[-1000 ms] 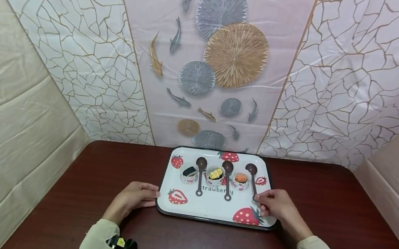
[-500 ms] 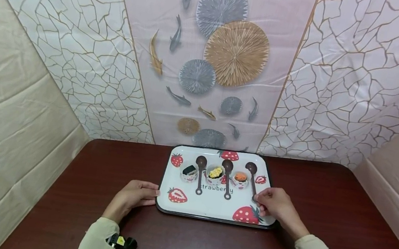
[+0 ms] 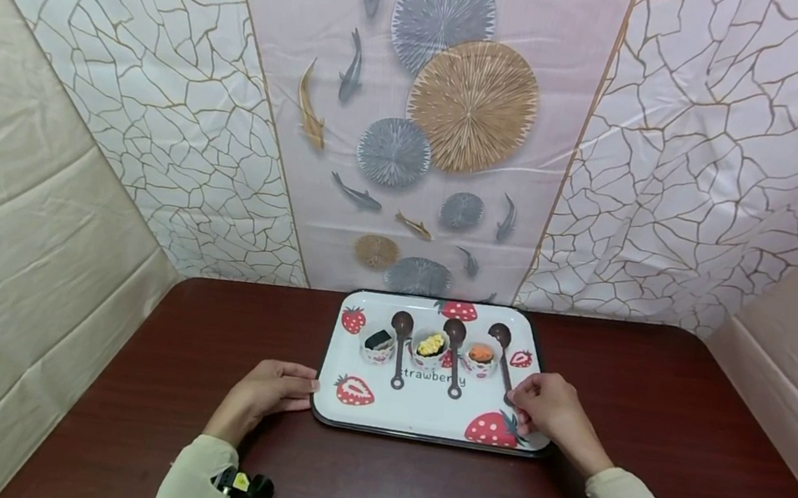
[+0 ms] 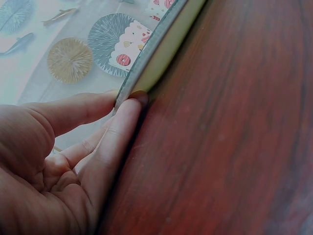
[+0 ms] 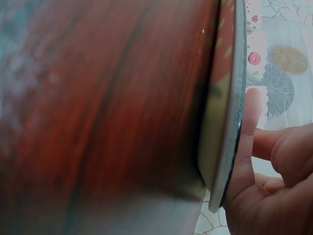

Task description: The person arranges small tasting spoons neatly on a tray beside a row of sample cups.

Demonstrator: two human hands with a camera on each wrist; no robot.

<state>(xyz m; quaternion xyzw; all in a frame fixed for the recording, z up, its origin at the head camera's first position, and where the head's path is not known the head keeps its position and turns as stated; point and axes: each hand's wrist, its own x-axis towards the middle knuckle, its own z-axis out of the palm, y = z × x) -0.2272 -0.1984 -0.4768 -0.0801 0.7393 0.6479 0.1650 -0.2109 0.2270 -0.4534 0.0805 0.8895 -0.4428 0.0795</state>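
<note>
A white strawberry-print tray (image 3: 392, 416) with a dark rim lies on the table. My left hand (image 3: 266, 396) pinches its left rim; in the left wrist view thumb and fingers meet at the tray edge (image 4: 155, 58). My right hand (image 3: 554, 406) pinches the handle end of the rightmost brown spoon (image 3: 504, 354), whose bowl rests on the tray. Two more brown spoons, a left one (image 3: 400, 352) and a middle one (image 3: 455, 359), lie bowl-up between three paper cups. The cups hold dark-topped food (image 3: 378, 342), yellow-topped food (image 3: 430, 346) and orange-topped food (image 3: 481, 356). In the right wrist view the tray hides the spoon.
The dark red-brown wooden table (image 3: 404, 494) extends around the tray. A patterned cloth backdrop (image 3: 405, 199) stands right behind the tray, with beige cloth panels at both sides. Black wrist cameras (image 3: 257, 492) hang beneath the sleeves.
The right hand shifts slightly left, and the rightmost spoon's bowl swings a little to the left with it. My left hand stays at the tray rim.
</note>
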